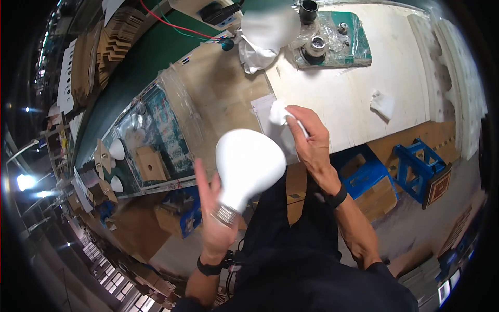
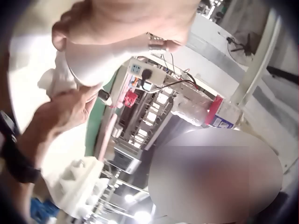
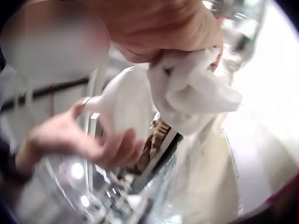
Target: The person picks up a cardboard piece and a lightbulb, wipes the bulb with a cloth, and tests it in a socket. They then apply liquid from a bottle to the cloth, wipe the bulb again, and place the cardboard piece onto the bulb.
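Observation:
A white reflector light bulb [image 1: 248, 158] with a metal screw base is in my left hand [image 1: 215, 229]. The left thumb lies at the screw base and the fingers support the bulb's side, as the right wrist view shows. My right hand [image 1: 312, 139] pinches a crumpled white cloth [image 1: 279, 112] between thumb and fingers. In the right wrist view the cloth [image 3: 187, 93] hangs below the right hand, close beside the bulb's wide face. The left wrist view has the bulb [image 2: 93, 60] partly covered by the left hand.
On the white tabletop [image 1: 343, 99] lies another crumpled cloth [image 1: 382, 105]. A green board [image 1: 358, 44] with lamp sockets [image 1: 315, 48] stands at the back, beside a blurred white bulb [image 1: 270, 26]. A tray [image 1: 166, 117] and more bulbs [image 1: 117, 149] are at left. Blue stools [image 1: 418, 166] stand below.

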Tool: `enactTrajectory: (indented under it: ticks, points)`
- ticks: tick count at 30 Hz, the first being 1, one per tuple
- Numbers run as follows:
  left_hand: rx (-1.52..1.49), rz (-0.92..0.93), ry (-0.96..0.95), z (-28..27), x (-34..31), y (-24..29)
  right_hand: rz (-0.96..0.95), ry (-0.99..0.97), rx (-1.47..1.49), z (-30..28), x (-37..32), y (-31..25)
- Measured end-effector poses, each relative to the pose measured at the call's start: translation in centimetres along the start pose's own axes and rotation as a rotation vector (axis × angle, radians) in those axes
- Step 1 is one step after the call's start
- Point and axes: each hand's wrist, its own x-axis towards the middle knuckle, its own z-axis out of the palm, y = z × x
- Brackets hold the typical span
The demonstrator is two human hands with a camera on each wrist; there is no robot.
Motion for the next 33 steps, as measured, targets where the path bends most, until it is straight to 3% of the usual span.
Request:
enactTrajectory:
  ticks: [1,2,4,6,8,10,11,12,14,16,18,20,22,23,25,26,28,29,31,33]
  points:
    - [0.228,0.211,-0.137,-0.8,0.4,-0.7,-0.178,-0.012,-0.115,0.0,0.5,1.2]
    - [0.458,0.407,-0.274,-2.0,0.4,-1.3,-0.164,-0.027,-0.117,-0.1,0.6,0.8]
    - [0.953,0.466,-0.484,-2.0,0.9,0.7,-0.415,-0.014,-0.652,-1.0,1.1,-1.2]
    - [0.977,0.492,-0.559,-1.0,1.9,0.8,-0.338,0.006,-0.578,-3.1,0.3,-0.8]
    - [0.981,0.49,-0.677,0.4,2.6,1.8,0.537,-0.368,0.815,-5.7,-1.9,-2.0]
    - [0.977,0.527,-0.792,1.9,3.7,1.7,0.581,-0.704,1.005,-6.9,-2.8,-3.3]
    - [0.948,0.566,-0.889,2.6,3.9,1.2,0.586,-0.687,0.88,-7.1,-3.6,-2.7]
    - [0.921,0.6,-0.984,3.2,4.0,0.8,0.533,-0.792,0.908,-7.6,-3.4,-2.9]
    - [0.888,0.563,-1.044,4.0,5.0,1.0,0.76,-0.725,1.122,-7.9,-4.8,-0.8]
    - [0.825,0.391,-1.056,4.8,5.8,1.4,0.794,-0.698,1.108,-8.7,-5.6,0.6]
    - [0.802,0.393,-1.035,4.6,6.8,0.5,0.825,-0.629,1.157,-8.9,-5.8,0.9]
    - [0.859,0.52,-0.769,3.2,9.7,-1.3,0.574,-0.597,1.382,-9.2,-4.7,0.0]
    - [1.037,0.621,-0.437,2.4,13.1,-4.7,0.559,-0.513,1.24,-10.7,-4.0,-0.7]
    - [1.023,0.618,-0.441,2.7,14.0,-6.8,0.544,-0.479,1.288,-11.1,-4.0,-0.5]
    - [1.605,0.87,-0.386,3.2,15.7,-10.4,0.546,-0.419,1.313,-12.3,-3.6,0.0]
    - [1.598,0.874,-0.385,2.5,16.2,-11.6,0.544,-0.419,1.305,-12.7,-3.2,-0.1]
    - [1.151,0.698,-0.322,-0.1,16.0,-12.8,0.467,-0.368,1.338,-13.1,-2.5,-0.6]
    - [1.155,0.69,-0.321,-0.1,14.2,-12.0,0.474,-0.368,1.342,-13.2,-2.6,-0.8]
    - [0.5,0.181,0.03,1.5,10.6,-7.9,0.455,-0.342,1.314,-13.6,-1.5,-0.6]
    - [0.262,0.248,-0.132,5.4,7.0,-3.5,0.466,-0.344,1.209,-13.5,-1.3,-1.4]
